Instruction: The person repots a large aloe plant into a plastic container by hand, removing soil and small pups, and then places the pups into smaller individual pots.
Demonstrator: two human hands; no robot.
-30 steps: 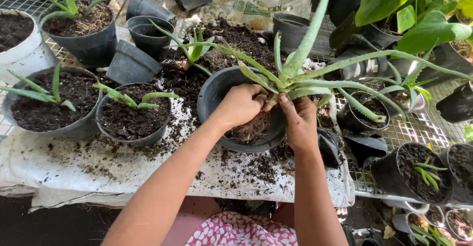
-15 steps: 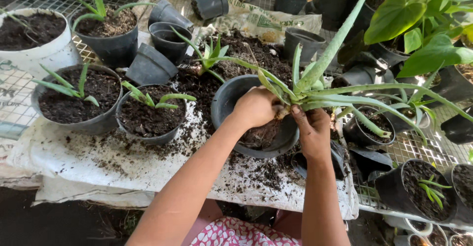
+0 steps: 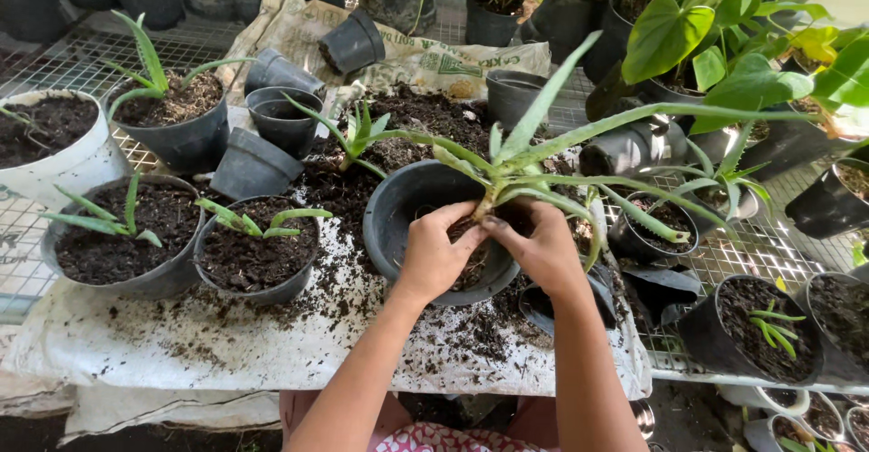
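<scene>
Both my hands are down at the base of the large aloe plant (image 3: 507, 176), inside the black pot (image 3: 391, 200) at the middle of the bench. My left hand (image 3: 434, 255) cups the root end from the left, fingers curled against the roots. My right hand (image 3: 541, 248) closes on the stem base from the right; its fingertips are hidden under the leaves, so I cannot tell how tightly it pinches.

Status, as judged: the plant sits in the pot with its roots low, leaning to the right, long leaves fanning far and right. The pot looks nearly bare of soil around the roots; dark inner wall shows on the left side. So placement is under way, filling and firming not yet done.

Loose soil heap (image 3: 425, 113) lies just beyond the pot, far side, on the white sheet (image 3: 181, 343), with crumbs scattered near. To the left, two filled pots already carry small aloe pups (image 3: 258, 219) (image 3: 109, 221). Empty small pots (image 3: 272, 108) lie tipped at far left. A pup (image 3: 358, 135) lies unpotted on the heap.
</scene>
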